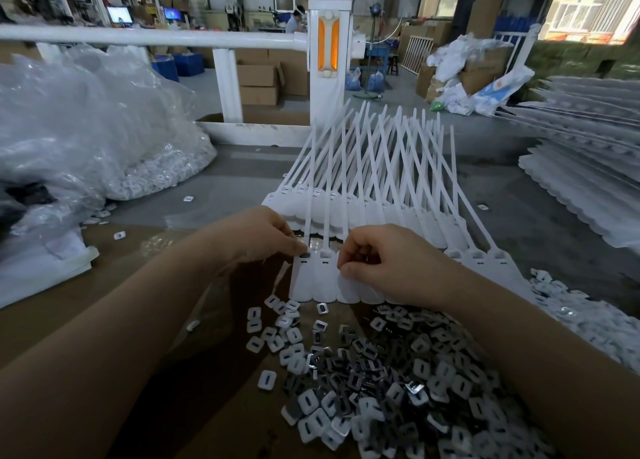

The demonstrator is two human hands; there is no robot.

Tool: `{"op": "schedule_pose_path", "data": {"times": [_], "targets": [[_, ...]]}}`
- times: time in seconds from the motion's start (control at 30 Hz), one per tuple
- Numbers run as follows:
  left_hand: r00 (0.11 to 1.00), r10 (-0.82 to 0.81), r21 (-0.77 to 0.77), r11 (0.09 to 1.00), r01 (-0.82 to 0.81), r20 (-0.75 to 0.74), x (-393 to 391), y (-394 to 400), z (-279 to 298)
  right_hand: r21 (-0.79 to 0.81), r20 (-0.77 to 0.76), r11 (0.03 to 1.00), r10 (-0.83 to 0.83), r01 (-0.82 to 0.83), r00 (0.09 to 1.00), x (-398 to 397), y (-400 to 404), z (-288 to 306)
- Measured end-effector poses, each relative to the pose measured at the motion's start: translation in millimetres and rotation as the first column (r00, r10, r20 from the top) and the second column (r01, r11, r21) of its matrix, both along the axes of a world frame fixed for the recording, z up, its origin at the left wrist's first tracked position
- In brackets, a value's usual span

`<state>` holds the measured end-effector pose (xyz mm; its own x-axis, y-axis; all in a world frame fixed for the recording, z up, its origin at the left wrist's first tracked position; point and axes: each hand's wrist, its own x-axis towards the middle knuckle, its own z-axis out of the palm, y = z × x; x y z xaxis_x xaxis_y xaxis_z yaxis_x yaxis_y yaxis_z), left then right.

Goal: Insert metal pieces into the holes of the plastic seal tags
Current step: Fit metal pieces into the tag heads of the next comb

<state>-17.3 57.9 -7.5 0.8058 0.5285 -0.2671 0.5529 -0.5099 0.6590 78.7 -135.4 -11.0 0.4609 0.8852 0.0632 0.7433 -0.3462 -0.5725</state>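
Observation:
A strip of joined white plastic seal tags (313,282) lies across the brown table in front of me, their long tails fanning away. My left hand (263,235) pinches the head of the leftmost tag near its slot. My right hand (384,256) has its fingers curled over the third tag's head; a small metal piece seems to sit under its fingertips, but it is mostly hidden. A heap of loose metal pieces with white caps (391,379) lies close below both hands.
A second layer of tags (349,202) lies behind the near strip. Stacks of tag strips (585,168) fill the right side. A clear bag of white parts (104,140) stands at the left. A white railing and post (329,60) rises behind the table.

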Motion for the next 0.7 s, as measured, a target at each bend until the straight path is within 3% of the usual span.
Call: {"op": "schedule_pose_path", "data": {"times": [0.13, 0.27, 0.7], "targets": [[1.0, -0.02, 0.019, 1.0, 0.02, 0.0, -1, 2, 1, 0.036, -0.025, 0.986, 0.166, -0.165, 0.986, -7, -4, 4], [1.0, -0.027, 0.01, 1.0, 0.027, -0.007, -2, 2, 1, -0.013, 0.047, 0.949, 0.317, -0.316, 0.947, -15, -1, 7], [1.0, -0.012, 0.012, 1.0, 0.012, 0.018, -2, 4, -2, -0.157, 0.183, 0.937, 0.338, -0.312, 0.923, -20, 4, 8]]}}
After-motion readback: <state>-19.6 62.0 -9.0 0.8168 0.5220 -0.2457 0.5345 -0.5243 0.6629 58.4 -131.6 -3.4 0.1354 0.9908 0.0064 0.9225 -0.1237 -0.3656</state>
